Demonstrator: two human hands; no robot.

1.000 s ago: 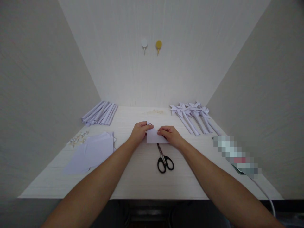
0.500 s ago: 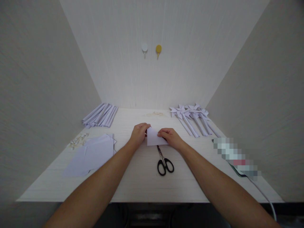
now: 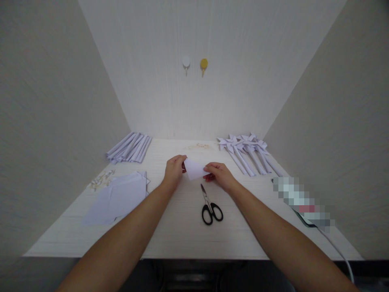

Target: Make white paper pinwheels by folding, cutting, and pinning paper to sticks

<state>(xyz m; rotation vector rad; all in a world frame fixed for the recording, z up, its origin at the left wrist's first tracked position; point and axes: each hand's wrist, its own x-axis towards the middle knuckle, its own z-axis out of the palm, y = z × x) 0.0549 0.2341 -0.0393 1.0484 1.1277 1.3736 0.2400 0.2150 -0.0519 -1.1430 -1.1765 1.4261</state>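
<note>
A small piece of white paper, seemingly folded to a triangle, is held between my two hands over the middle of the table. My left hand pinches its left corner, thumb on top. At its right corner, my right hand grips the paper between thumb and fingers. Just below the paper lies a pair of scissors with black handles, its blades closed and pointing away from me.
Rolled paper tubes are piled at the back left. Paper sheets and small whitish bits lie in front of them. Paper pinwheels on sticks rest at the back right. A blurred device with a cable lies at right.
The paper has turned and tilted, lifting off the scissors so their blade tips now show. My left hand has shifted slightly left.
</note>
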